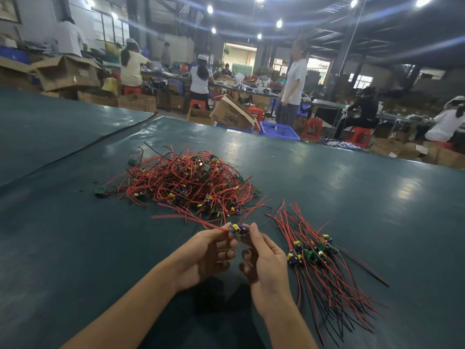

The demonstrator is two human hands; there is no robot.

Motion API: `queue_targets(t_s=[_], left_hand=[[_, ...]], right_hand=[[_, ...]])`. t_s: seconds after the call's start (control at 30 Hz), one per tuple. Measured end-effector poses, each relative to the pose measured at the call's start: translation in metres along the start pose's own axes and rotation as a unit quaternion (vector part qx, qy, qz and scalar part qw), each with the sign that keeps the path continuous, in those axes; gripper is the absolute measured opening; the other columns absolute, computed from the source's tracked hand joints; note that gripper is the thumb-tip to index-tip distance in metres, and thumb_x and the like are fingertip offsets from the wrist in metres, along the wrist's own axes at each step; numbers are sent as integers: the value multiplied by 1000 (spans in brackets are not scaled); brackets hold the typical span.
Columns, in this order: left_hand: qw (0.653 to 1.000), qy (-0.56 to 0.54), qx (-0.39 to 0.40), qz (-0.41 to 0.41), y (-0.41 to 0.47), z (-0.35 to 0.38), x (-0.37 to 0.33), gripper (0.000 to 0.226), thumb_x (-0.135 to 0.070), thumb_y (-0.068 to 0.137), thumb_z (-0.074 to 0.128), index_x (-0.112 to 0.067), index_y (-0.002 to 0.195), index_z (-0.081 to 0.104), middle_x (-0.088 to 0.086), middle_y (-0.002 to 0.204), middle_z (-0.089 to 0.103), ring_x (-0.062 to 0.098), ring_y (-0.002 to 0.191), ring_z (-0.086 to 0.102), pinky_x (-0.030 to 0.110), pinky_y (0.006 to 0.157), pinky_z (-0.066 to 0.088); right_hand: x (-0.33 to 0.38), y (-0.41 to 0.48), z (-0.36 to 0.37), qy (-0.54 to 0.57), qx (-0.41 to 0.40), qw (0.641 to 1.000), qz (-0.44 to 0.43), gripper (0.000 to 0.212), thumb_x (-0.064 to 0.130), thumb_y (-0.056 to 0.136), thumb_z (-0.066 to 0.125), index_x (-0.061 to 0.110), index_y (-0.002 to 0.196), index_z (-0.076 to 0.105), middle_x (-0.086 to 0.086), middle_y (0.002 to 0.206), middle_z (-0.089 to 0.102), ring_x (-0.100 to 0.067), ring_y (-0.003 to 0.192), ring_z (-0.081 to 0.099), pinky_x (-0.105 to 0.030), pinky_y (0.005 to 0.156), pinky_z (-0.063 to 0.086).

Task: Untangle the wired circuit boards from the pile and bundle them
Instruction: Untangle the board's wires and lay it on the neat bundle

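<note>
Left hand (208,250) and right hand (264,258) on one circuit board (237,229); blue basket (279,131) afar.

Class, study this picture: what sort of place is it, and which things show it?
Probably a factory assembly hall: a pile of wired circuit boards on a long green table, stacked cardboard boxes, and workers seated on red stools behind.

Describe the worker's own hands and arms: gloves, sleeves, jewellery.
No gloves on the left hand or right hand. The left forearm and right forearm are bare to the frame's edge, no sleeve in view. No ring, watch or wristband is visible.
</note>
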State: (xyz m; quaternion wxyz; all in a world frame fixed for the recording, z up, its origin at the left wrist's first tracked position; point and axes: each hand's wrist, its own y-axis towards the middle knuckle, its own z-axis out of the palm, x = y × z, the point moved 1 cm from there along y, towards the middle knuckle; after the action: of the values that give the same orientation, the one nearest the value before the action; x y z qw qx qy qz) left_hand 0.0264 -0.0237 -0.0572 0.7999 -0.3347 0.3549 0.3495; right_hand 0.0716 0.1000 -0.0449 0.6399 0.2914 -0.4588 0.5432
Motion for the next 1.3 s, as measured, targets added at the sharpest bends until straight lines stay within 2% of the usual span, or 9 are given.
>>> queue_targets(t_s=[0.2, 0.33, 0.53, 0.63, 0.7, 0.8, 1.03, 1.17, 1.3], left_hand=[[979, 179, 47, 80, -10, 10, 5, 20, -41, 67, 82, -25, 76, 73, 1, 77, 68, 11, 68, 63, 22, 61, 49], [982, 142, -5, 125, -9, 18, 6, 41, -65, 64, 74, -28, 81, 76, 3, 81, 72, 15, 70, 66, 24, 61, 50], [969, 158, -63, 179, -7, 17, 3, 44, -52, 63, 74, -12, 82, 77, 13, 82, 74, 20, 70, 70, 23, 61, 52], [960, 181, -69, 204, -10, 20, 0, 35, -47, 70, 66, -14, 66, 75, 9, 67, 69, 12, 57, 61, 17, 52, 45], [955, 189, -71, 218, -10, 20, -3, 33, -38, 79, 63, -13, 61, 73, 9, 61, 67, 12, 54, 58, 18, 53, 43], [950, 196, -67, 235, -10, 17, -6, 37, -24, 89, 58, -13, 57, 73, 9, 56, 64, 13, 51, 55, 20, 55, 44], [955, 203, -44, 214, -10, 16, -1, 36, -45, 76, 61, -13, 71, 76, 12, 74, 72, 13, 58, 59, 18, 53, 44], [955, 204, -63, 204, -10, 14, 1, 40, -50, 76, 62, -12, 78, 76, 11, 82, 74, 14, 61, 61, 18, 54, 45], [959, 193, -58, 197, -9, 15, 1, 39, -44, 78, 66, -6, 80, 75, 12, 78, 72, 16, 66, 65, 19, 57, 48]], right_hand=[[4, -3, -1, -6, -26, 999, -37, 19, 30, 79, 69, 15, 81, 81, -20, 83, 73, -34, 75, 65, -44, 70, 57], [2, -3, 2, -32, -23, 997, -62, 21, 20, 89, 66, 21, 75, 82, -12, 84, 77, -30, 82, 72, -38, 68, 60], [-1, 0, 2, -15, -52, 998, -27, 16, 19, 87, 71, 18, 74, 81, -14, 86, 76, -36, 91, 71, -50, 87, 57], [2, 6, -2, 32, -85, 996, 16, 12, 18, 85, 73, 15, 77, 80, -9, 68, 67, -25, 64, 64, -36, 67, 56], [8, 11, -10, 61, -117, 991, 23, 9, 18, 87, 71, 12, 85, 78, 4, 49, 44, -7, 41, 41, -19, 42, 40], [18, 20, -26, 127, -134, 983, 12, 8, 16, 93, 64, 13, 89, 71, 10, 49, 28, -3, 34, 23, -15, 32, 22], [21, 24, -35, 165, -167, 972, -16, 10, 19, 94, 63, 15, 89, 70, 9, 64, 46, -2, 36, 29, -15, 34, 25], [10, 17, -22, 54, -134, 989, -5, 16, 27, 85, 74, 15, 76, 69, 8, 58, 50, -4, 40, 33, -17, 36, 29], [-5, 5, 0, -65, -43, 997, -8, 22, 29, 85, 75, 17, 67, 78, -7, 70, 74, -28, 70, 64, -43, 70, 50]])
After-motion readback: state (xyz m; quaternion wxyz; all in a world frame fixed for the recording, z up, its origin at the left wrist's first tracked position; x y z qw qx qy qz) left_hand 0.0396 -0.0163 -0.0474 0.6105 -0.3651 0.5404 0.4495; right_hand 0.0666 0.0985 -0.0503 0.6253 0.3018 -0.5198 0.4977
